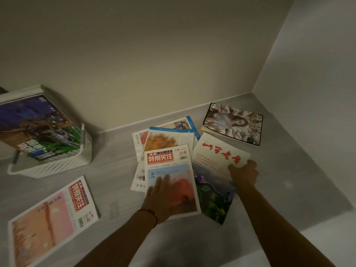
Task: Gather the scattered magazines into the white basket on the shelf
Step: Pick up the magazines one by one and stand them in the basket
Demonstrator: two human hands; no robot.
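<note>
The left hand presses flat on the red-titled white paper magazine; the right hand grips the red-script magazine. The white perforated plastic basket lies far left on the grey shelf, nearer the left hand.

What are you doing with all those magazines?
A person is tidying magazines on a shelf. The left hand presses flat on the top magazine of a messy pile, and the right hand grips the one beside it. The white basket already holds some. Two more lie apart.
</note>
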